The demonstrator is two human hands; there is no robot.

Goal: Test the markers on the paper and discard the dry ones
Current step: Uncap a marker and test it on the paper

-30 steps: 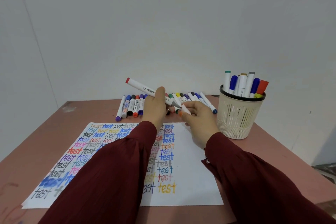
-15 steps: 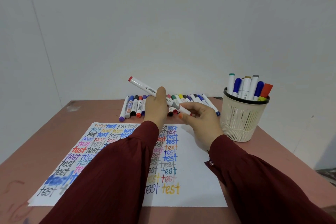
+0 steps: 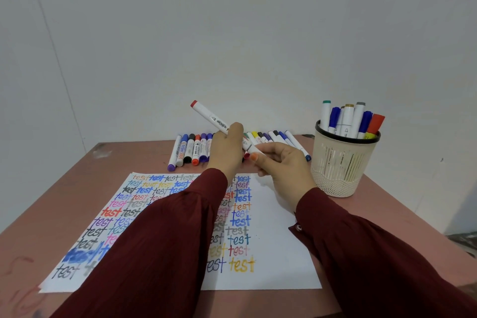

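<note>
A white marker with a red end cap slants up to the left above the table. My left hand grips its barrel near the middle. My right hand pinches the marker's lower end, where the cap sits, between thumb and fingers. Both hands hover over the far edge of the white paper, which is covered with the word "test" in many colours. A row of capped markers lies on the table behind the paper, partly hidden by my hands.
A cream mesh cup with a black rim stands at the right and holds several markers upright. The pink table ends at a white wall behind. My dark red sleeves cover much of the paper's middle.
The marker has risen slightly in both hands and the view has shifted a little. Both hands keep their hold on it.
</note>
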